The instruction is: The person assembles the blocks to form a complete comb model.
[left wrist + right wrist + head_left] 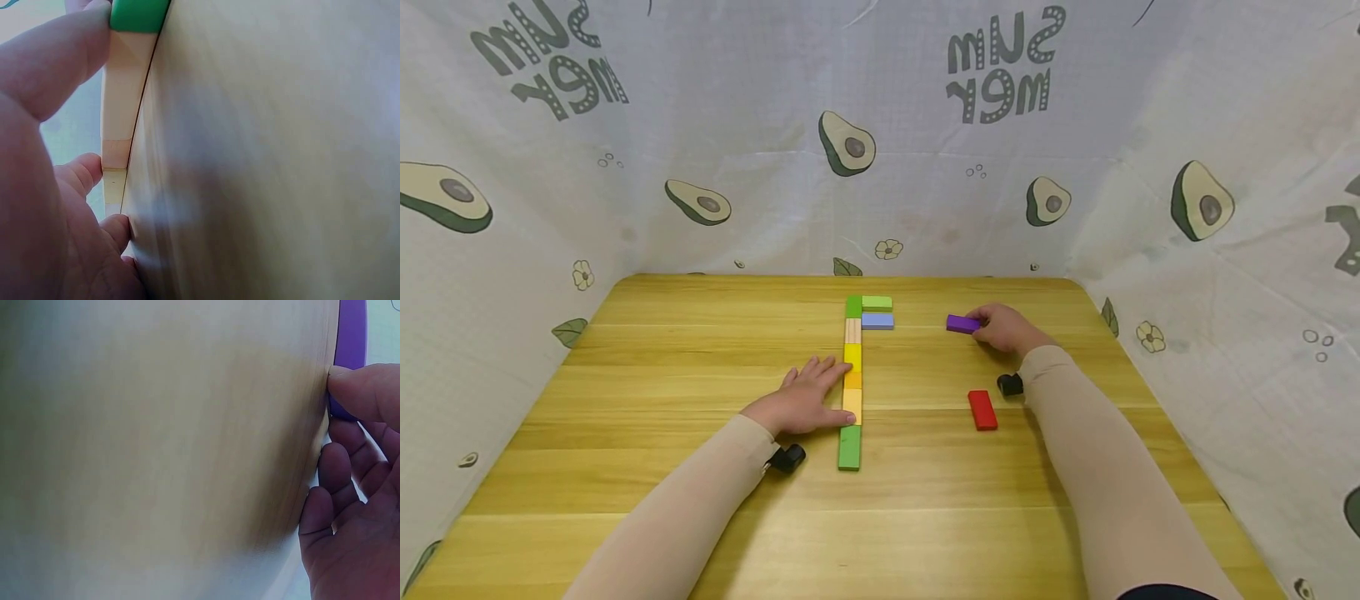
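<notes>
Flat coloured blocks form a straight column on the table: a green block (849, 450) nearest, then a cream block (852, 404), an orange block (853, 380), a yellow block (853, 357), a striped wooden block (853, 331) and a dark green block (854, 307). A light green block (877, 303) and a blue block (877, 322) lie side by side at its far right. My left hand (808, 398) touches the column with fingers spread. My right hand (1002, 327) pinches a purple block (961, 324) by its right end, thumb on the near side.
A red block (982, 410) lies alone on the wooden table (715, 333), nearer than the right hand. A white cloth (760, 200) printed with avocados hangs behind the table and along its sides. Black wrist cameras sit under both wrists.
</notes>
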`<action>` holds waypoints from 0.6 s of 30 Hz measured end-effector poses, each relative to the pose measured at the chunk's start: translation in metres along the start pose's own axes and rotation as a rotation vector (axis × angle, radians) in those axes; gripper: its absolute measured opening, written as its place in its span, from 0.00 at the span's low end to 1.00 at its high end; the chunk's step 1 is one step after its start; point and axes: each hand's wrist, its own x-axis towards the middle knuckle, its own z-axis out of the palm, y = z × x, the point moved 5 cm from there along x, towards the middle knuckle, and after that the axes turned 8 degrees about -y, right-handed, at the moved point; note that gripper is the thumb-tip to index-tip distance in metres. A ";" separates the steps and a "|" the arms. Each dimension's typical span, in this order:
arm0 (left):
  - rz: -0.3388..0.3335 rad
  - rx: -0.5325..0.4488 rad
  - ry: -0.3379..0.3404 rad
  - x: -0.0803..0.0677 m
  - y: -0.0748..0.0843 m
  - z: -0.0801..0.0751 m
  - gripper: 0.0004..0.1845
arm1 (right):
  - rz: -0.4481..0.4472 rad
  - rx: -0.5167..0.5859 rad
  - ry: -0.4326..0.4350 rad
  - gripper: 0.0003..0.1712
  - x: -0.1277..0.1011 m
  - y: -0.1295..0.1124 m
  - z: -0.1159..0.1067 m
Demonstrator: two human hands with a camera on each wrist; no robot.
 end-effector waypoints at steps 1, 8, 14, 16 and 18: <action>0.001 -0.001 0.002 0.000 0.000 0.000 0.48 | 0.002 -0.002 0.000 0.24 0.000 0.000 0.000; 0.000 -0.007 0.004 0.001 -0.001 0.001 0.48 | -0.004 -0.007 -0.004 0.24 -0.001 0.000 -0.001; 0.007 -0.014 0.000 0.001 -0.001 0.001 0.48 | -0.009 0.001 -0.005 0.23 0.000 0.001 -0.001; 0.008 -0.017 -0.002 0.001 -0.001 0.000 0.48 | -0.013 0.003 -0.003 0.23 0.001 0.001 -0.001; 0.010 -0.019 -0.001 0.000 -0.001 0.000 0.48 | -0.011 0.009 -0.002 0.22 0.001 0.001 0.000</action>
